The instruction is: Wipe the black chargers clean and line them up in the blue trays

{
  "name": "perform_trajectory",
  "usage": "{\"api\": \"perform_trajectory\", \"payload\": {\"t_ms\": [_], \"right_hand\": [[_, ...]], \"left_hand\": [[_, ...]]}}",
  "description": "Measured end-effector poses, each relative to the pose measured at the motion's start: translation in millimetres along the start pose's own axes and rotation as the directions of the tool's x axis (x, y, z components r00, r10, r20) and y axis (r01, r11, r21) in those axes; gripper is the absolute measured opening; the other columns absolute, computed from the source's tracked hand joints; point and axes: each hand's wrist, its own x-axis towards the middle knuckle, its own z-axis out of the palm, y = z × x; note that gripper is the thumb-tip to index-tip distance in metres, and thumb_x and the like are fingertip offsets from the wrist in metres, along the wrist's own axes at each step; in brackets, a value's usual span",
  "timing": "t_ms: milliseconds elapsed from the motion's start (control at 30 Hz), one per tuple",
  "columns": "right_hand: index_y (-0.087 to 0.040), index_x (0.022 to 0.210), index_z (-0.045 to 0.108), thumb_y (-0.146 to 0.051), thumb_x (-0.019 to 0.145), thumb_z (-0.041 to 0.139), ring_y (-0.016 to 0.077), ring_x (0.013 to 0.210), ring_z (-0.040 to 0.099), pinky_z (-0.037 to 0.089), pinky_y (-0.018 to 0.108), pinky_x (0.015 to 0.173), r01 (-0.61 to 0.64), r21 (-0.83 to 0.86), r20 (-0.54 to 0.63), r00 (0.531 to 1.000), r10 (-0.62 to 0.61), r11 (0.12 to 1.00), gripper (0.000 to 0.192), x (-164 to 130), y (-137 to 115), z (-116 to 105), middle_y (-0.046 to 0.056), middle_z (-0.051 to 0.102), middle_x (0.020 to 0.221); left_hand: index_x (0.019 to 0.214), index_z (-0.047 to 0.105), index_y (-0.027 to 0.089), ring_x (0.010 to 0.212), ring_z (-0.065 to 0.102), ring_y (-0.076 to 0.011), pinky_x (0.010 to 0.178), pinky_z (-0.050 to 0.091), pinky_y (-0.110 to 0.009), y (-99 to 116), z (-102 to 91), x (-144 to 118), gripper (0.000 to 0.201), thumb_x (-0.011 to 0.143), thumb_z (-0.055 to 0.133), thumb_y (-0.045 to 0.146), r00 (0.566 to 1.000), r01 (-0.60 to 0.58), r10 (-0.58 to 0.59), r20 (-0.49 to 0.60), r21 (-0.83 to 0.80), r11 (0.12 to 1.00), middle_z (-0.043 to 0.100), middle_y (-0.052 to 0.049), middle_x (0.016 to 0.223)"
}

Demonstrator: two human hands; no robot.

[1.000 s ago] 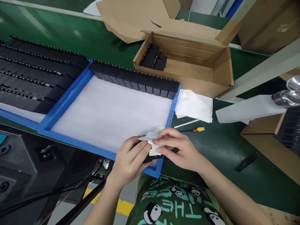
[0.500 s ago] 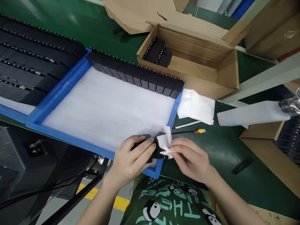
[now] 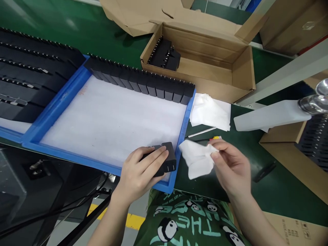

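My left hand (image 3: 143, 171) is closed around black power adapters (image 3: 169, 156), pressed together at the near right corner of the blue tray (image 3: 183, 124). Two small slots show on the end of the outermost one; the fingers hide much of the rest. Between thumb and fingers, my right hand (image 3: 233, 167) pinches a white wipe (image 3: 198, 159). The wipe hangs spread out just right of the tray's edge, apart from the adapters. Along the tray's far side stands a row of black adapters (image 3: 138, 80), metal pins upward.
Behind the tray, an open cardboard box (image 3: 205, 80) holds a few black adapters. A stack of white wipes (image 3: 210, 111), a thin metal tool (image 3: 202, 132) and a pump bottle (image 3: 271, 116) lie to the right. Another tray full of adapters (image 3: 30, 78) is at left.
My right hand has pulled the wipe off the adapters and moved right, and the wipe has opened out. My left hand still grips the adapters, whose end face now shows.
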Motion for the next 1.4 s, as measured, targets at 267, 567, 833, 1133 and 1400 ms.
{"api": "perform_trajectory", "payload": {"t_ms": [267,567,833,1133,1400], "right_hand": [[-0.024,0.095,0.069,-0.02,0.094,0.065,0.0156,0.077,0.065,0.054,0.022,0.058,-0.093,-0.205,0.11,0.987,0.117,0.974,0.005,-2,-25,-15,0.004,0.068,0.092],[-0.021,0.129,0.061,-0.04,0.101,0.049,0.0348,0.125,0.059,0.055,0.054,0.099,0.06,-0.806,0.189,0.969,0.16,0.588,0.036,-22,-19,-49,0.014,0.061,0.135],[-0.017,0.157,0.022,-0.054,0.097,0.056,0.033,0.135,0.05,0.055,0.052,0.104,0.01,-0.556,0.368,0.9,0.235,0.831,0.079,2,-17,58,0.019,0.046,0.15],[-0.018,0.146,0.039,-0.059,0.086,0.07,0.0411,0.129,0.053,0.06,0.055,0.091,0.181,-0.685,0.407,0.899,0.164,0.706,0.079,17,-22,85,0.021,0.045,0.146],[-0.009,0.145,0.042,-0.072,0.07,0.077,0.0513,0.118,0.053,0.061,0.056,0.068,0.153,-0.856,0.302,0.923,0.238,0.493,0.104,10,-31,119,0.03,0.041,0.146]], "left_hand": [[0.132,0.058,0.014,0.103,0.067,-0.0292,0.081,0.056,-0.041,-6,1.5,3,0.054,0.083,0.081,0.023,0.989,0.119,-0.129,-0.075,-0.128,0.985,0.073,-0.016,0.118],[0.128,0.059,0.02,0.107,0.066,-0.0284,0.089,0.055,-0.042,-3,1.8,8,0.051,0.083,0.08,0.029,0.946,0.31,-0.323,-0.03,-0.213,0.927,0.071,-0.012,0.12],[0.161,0.014,0.032,0.146,0.041,-0.0313,0.116,0.044,-0.049,-4,-21.4,2,0.1,0.083,0.078,0.033,0.858,0.513,-0.445,0.256,-0.418,0.75,0.037,-0.012,0.161],[0.161,0.015,0.033,0.126,0.06,-0.0279,0.103,0.051,-0.045,-12,-29.0,-25,0.094,0.086,0.069,0.017,0.762,0.647,-0.567,0.312,-0.36,0.672,0.058,-0.011,0.144],[0.161,0.01,0.032,0.123,0.061,-0.0271,0.101,0.052,-0.042,-11,-11.4,-32,0.104,0.08,0.07,0.007,0.815,0.571,-0.561,0.148,-0.373,0.731,0.064,-0.01,0.137]]}}
